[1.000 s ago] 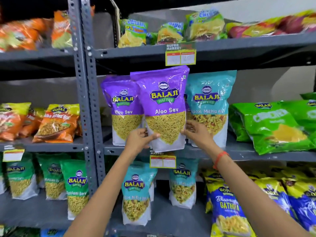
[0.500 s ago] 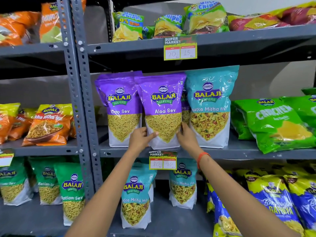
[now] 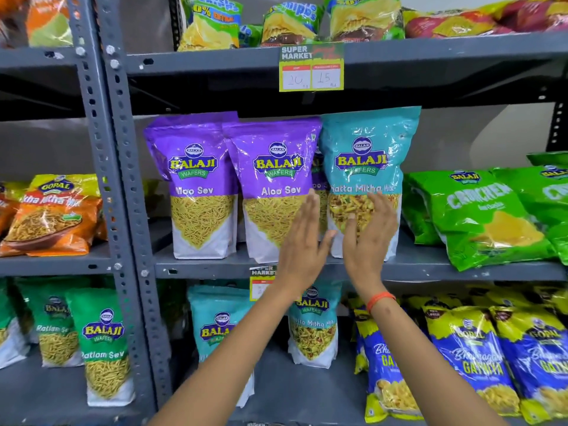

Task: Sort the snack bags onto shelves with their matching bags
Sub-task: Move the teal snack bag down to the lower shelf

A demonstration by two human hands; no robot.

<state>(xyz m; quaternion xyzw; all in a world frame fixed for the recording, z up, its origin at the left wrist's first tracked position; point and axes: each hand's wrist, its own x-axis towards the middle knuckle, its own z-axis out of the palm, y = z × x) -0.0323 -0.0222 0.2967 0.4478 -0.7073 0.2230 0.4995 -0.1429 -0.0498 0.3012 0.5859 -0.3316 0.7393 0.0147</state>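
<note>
Two purple Aloo Sev bags stand upright side by side on the middle shelf (image 3: 215, 267): the left one (image 3: 196, 186) and the right one (image 3: 273, 182). A teal Khatta Mitha Mix bag (image 3: 365, 152) stands just right of them. My left hand (image 3: 302, 241) is flat, fingers apart, in front of the gap between the right purple bag and the teal bag, holding nothing. My right hand (image 3: 367, 235), also flat with spread fingers, lies over the lower front of the teal bag. Whether either hand touches a bag is unclear.
More teal Khatta Mitha Mix bags (image 3: 313, 327) stand on the shelf below, with green Ratlami Sev bags (image 3: 104, 342) to the left and blue Gathiya bags (image 3: 470, 361) to the right. Green Crunchex bags (image 3: 479, 216) lie right of the teal bag. A grey upright post (image 3: 126, 192) divides the racks.
Both hands set the right purple Aloo Sev bag down beside its match, let go, and shifted right toward the teal bag. The camera moved closer.
</note>
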